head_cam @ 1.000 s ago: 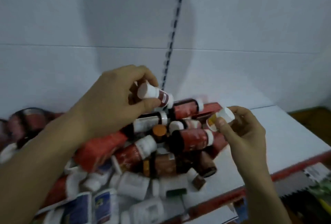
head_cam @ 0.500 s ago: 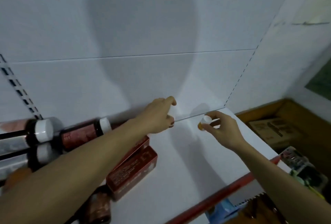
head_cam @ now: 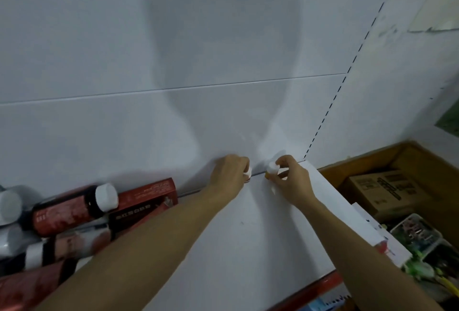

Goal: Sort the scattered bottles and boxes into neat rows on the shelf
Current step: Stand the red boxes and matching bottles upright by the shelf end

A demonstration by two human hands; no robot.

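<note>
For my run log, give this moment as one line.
left hand grips small white-capped red bottle | right hand grips small white-capped yellow bottle | both at back edge of white shelf

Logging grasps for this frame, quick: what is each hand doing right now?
Left hand: closed, holding a small red-labelled bottle.
Right hand: closed, holding a small yellow-labelled bottle.

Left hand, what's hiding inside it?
A small bottle; only its white cap and a bit of red peek out of the left hand. Fingers cover the rest.
</note>
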